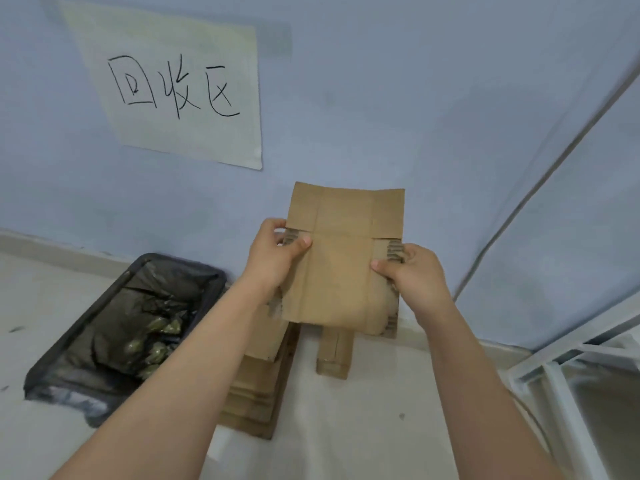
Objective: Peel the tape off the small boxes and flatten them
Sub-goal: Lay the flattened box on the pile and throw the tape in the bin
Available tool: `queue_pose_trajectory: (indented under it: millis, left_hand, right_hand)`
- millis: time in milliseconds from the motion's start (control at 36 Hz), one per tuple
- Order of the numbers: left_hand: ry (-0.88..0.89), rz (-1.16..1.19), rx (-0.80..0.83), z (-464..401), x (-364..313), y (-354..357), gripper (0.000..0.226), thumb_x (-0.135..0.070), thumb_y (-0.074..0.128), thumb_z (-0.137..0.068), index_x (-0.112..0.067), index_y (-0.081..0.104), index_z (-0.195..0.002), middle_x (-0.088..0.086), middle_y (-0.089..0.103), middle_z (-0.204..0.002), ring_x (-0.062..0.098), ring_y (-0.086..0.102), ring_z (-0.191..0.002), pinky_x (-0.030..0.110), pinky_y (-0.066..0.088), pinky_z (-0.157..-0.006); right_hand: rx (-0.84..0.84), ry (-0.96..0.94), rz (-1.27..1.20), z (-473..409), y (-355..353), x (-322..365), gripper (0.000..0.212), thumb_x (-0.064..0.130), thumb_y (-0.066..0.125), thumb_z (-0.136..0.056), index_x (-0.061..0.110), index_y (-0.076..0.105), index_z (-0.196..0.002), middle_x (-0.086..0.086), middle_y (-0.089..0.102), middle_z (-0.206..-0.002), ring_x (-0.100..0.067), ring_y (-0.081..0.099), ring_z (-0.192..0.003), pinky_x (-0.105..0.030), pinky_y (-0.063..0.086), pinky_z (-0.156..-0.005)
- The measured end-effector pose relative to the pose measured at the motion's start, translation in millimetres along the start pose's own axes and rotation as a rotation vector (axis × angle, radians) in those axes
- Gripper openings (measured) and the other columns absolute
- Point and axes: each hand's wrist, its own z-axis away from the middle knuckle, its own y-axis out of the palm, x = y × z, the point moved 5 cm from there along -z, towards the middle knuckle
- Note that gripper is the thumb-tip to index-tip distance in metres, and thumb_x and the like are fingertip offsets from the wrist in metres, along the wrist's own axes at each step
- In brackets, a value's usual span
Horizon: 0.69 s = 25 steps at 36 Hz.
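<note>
left hand (273, 258) + right hand (412, 271): each grip pinches flattened box (339, 271) | wall sign (173, 88): "回收区"

Pale blue wall (415, 98), evenly lit. Paper sign (173, 88) with three handwritten black characters fixed to it, upper left. Pale floor (363, 427), scuffed, meets wall at a light skirting. Black-lined bin (114, 337) at left. White metal frame (568, 368) lower right; grey cable (554, 168) slants down the wall.
</note>
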Motion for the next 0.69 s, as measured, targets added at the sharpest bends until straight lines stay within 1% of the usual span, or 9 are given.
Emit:
queue_pose_trajectory:
  millis: [28,111,194,250,306,361,500,611,694]
  left_hand:
    - [-0.047,-0.047,0.026,-2.6,14.0,-3.0,0.041,-0.018,0.069,-0.086,-0.019,0.043,-0.118,0.002,0.061,-0.108,0.012,0.06,-0.088,0.027,0.051,-0.074]
    - [-0.17,-0.194,0.144,-2.2,58.7,-12.4,0.05,-0.014,0.068,-0.086,-0.021,0.041,-0.127,0.006,0.061,-0.11,0.021,0.061,-0.095,0.038,0.053,-0.083]
    - [-0.313,-0.231,0.232,-1.7,101.8,-25.0,0.059,0.0,0.066,-0.084,-0.017,0.037,-0.133,0.007,0.059,-0.101,0.022,0.06,-0.089,0.027,0.05,-0.063]
    - [-0.403,-0.313,0.282,-4.5,124.4,-35.4,0.056,0.004,0.066,-0.083,-0.011,0.039,-0.13,0.01,0.059,-0.103,0.026,0.059,-0.09,0.028,0.049,-0.061]
    - [-0.447,-0.463,0.351,-8.1,143.0,-43.2,0.054,0.001,0.069,-0.08,-0.007,0.042,-0.126,0.017,0.062,-0.106,0.03,0.061,-0.09,0.037,0.054,-0.07]
    - [-0.47,-0.572,0.387,-12.4,157.9,-48.6,0.063,-0.004,0.071,-0.076,-0.01,0.041,-0.131,0.02,0.062,-0.109,0.032,0.063,-0.091,0.044,0.053,-0.077]
    - [-0.392,-0.719,0.248,-40.3,171.3,-66.0,0.062,-0.007,0.066,-0.083,-0.011,0.036,-0.137,0.015,0.055,-0.124,0.03,0.055,-0.108,0.03,0.044,-0.075]
    - [-0.338,-0.613,0.068,-62.5,197.3,-85.4,0.071,-0.007,0.062,-0.085,-0.021,0.028,-0.146,0.012,0.057,-0.127,0.032,0.054,-0.112,0.036,0.047,-0.089]
    - [-0.258,-0.559,-0.053,-74.8,220.6,-89.7,0.065,-0.008,0.058,-0.089,-0.02,0.03,-0.145,0.007,0.055,-0.13,0.026,0.052,-0.115,0.032,0.042,-0.092]
  right_hand:
    - [-0.034,0.01,0.065,-3.9,6.9,-5.2,0.014,0.012,0.073,-0.077,0.004,0.068,-0.088,-0.006,0.071,-0.085,-0.022,0.067,-0.079,-0.035,0.054,-0.073]
    - [-0.054,0.048,0.267,-14.0,31.9,-27.2,0.019,0.019,0.072,-0.076,0.004,0.063,-0.084,-0.008,0.067,-0.083,-0.026,0.063,-0.078,-0.031,0.046,-0.062]
    - [0.034,0.134,0.399,-21.0,62.0,-66.7,0.021,0.022,0.07,-0.076,0.007,0.056,-0.081,-0.008,0.061,-0.082,-0.027,0.059,-0.079,-0.028,0.039,-0.056]
    - [0.134,0.23,0.453,-19.9,83.6,-99.9,0.025,0.023,0.069,-0.077,0.013,0.048,-0.069,-0.003,0.053,-0.074,-0.025,0.056,-0.076,-0.027,0.035,-0.053]
    - [0.225,0.297,0.459,-18.0,103.3,-130.1,0.022,0.023,0.068,-0.079,0.015,0.05,-0.068,-0.002,0.057,-0.075,-0.023,0.058,-0.077,-0.027,0.041,-0.058]
    - [0.301,0.322,0.447,-20.2,121.7,-153.0,0.011,0.023,0.069,-0.08,0.013,0.064,-0.083,-0.005,0.067,-0.089,-0.021,0.062,-0.082,-0.03,0.048,-0.069]
    - [0.298,0.264,0.428,-38.2,160.3,-170.6,0.027,0.034,0.066,-0.083,0.014,0.066,-0.101,-0.003,0.068,-0.104,-0.021,0.062,-0.093,-0.028,0.046,-0.071]
    - [0.242,0.188,0.287,-51.9,190.3,-171.1,0.022,0.029,0.061,-0.09,0.014,0.062,-0.107,-0.001,0.065,-0.109,-0.02,0.06,-0.101,-0.023,0.037,-0.067]
    - [0.228,0.174,0.252,-63.2,213.2,-183.2,0.03,0.027,0.06,-0.092,0.011,0.058,-0.117,-0.004,0.064,-0.114,-0.02,0.06,-0.1,-0.026,0.044,-0.075]
